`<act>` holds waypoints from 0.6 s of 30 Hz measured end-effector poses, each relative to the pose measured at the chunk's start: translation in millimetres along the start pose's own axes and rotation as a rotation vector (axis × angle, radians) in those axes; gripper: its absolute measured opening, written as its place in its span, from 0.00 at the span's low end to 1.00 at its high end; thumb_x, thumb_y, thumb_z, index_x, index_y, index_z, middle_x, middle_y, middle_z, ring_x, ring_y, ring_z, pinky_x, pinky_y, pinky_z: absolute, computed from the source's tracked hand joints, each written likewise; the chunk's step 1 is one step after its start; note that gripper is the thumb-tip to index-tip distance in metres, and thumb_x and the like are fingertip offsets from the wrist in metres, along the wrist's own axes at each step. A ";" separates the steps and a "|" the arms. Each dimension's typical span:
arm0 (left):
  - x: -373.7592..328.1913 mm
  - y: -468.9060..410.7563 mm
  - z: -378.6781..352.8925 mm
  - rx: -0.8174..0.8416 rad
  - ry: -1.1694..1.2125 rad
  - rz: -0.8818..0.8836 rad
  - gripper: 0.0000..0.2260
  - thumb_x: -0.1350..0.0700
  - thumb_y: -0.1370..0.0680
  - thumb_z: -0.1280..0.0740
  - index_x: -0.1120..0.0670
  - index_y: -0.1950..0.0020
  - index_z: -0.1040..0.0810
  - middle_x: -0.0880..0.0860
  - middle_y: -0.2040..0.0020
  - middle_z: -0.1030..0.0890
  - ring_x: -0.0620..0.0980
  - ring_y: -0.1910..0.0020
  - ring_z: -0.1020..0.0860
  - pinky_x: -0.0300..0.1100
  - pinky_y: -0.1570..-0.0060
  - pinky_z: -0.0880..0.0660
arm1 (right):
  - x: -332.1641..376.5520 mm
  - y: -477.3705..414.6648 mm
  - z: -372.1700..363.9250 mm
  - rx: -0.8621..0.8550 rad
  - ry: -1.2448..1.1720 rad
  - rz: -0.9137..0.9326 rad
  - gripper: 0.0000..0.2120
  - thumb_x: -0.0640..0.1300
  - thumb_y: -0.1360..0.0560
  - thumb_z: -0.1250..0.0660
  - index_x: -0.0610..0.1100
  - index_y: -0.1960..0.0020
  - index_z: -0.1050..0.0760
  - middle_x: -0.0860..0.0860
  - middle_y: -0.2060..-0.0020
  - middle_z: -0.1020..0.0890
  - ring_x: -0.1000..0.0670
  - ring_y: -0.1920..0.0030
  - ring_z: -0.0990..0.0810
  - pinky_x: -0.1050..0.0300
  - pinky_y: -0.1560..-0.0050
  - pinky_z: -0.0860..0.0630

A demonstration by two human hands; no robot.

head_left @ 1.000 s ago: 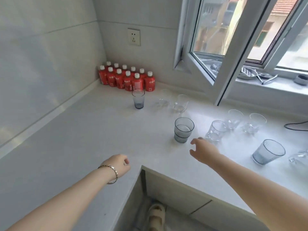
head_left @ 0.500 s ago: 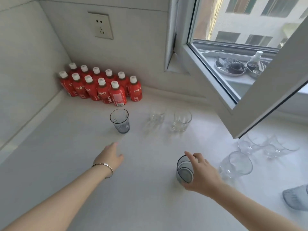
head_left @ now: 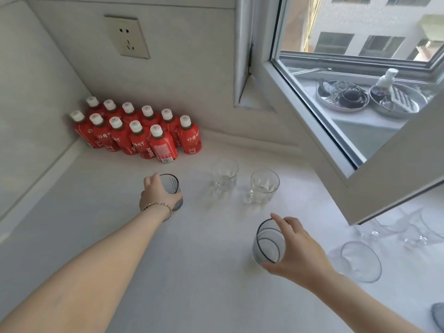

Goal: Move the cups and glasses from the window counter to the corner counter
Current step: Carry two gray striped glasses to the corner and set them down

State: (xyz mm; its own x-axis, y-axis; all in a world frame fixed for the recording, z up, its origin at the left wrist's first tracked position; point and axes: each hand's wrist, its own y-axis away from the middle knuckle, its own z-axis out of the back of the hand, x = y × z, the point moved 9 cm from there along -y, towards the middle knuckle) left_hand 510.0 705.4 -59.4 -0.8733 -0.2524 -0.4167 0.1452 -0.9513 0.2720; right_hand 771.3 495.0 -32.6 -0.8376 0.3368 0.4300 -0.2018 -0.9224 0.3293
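Two grey-tinted glasses stand on the white table point(head_left: 199, 272), each with a hand around it. The right hand point(head_left: 296, 252) wraps the near grey glass point(head_left: 267, 241) in the middle of the surface, fingers point(head_left: 280, 218) curled over its rim and far side, thumb low against its base. The left hand point(head_left: 157, 194), a thin bracelet point(head_left: 158, 205) on its wrist, closes around the far grey glass point(head_left: 171, 188), which stands closer to the corner; the fingers cover its left side while its right wall and part of the rim show.

Two clear glass mugs stand just right of that far glass, apart from each other: the left clear mug point(head_left: 224, 176) and the right clear mug point(head_left: 263, 187), handle toward the camera. Under the open window sash point(head_left: 396, 164), at the right, one clear tumbler point(head_left: 360, 264) stands nearest; behind it, partly hidden by the sash, a cluster of clear glasses point(head_left: 403, 230) blurs together and cannot be counted. The edge of another grey item point(head_left: 438, 316) shows at the lower right corner.

In the corner, eleven red bottles point(head_left: 137, 133) with white caps stand packed in two rows, six behind and five in front. A wall socket point(head_left: 127, 37) sits above them. Beyond the window pane, two metal trays point(head_left: 370, 98) of small items rest on the outer sill.
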 end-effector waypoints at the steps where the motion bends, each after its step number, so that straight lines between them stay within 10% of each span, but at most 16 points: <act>1: 0.4 8.3 -1.4 0.002 -0.009 -0.011 0.35 0.49 0.32 0.26 0.55 0.30 0.37 0.55 0.30 0.35 0.61 0.39 0.26 0.52 0.44 0.27 | -2.8 2.6 -1.5 0.012 -0.006 -0.003 0.47 0.57 0.37 0.28 0.56 0.25 0.51 0.56 0.32 0.39 0.52 0.35 0.30 0.61 0.45 0.27; 18: 93.9 367.8 7.6 -0.073 0.163 0.074 0.34 0.49 0.36 0.23 0.43 0.32 0.32 0.43 0.33 0.31 0.49 0.40 0.22 0.46 0.42 0.24 | 40.2 126.8 -21.6 0.215 0.159 0.508 0.50 0.55 0.38 0.25 0.54 0.25 0.51 0.52 0.31 0.38 0.48 0.33 0.32 0.55 0.41 0.28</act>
State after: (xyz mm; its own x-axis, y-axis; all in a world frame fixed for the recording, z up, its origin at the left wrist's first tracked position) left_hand 477.9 333.1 8.1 -0.7732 -0.3416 -0.5343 0.2445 -0.9380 0.2458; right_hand 701.1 387.5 8.3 -0.8721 -0.1862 0.4526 0.3393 -0.8965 0.2849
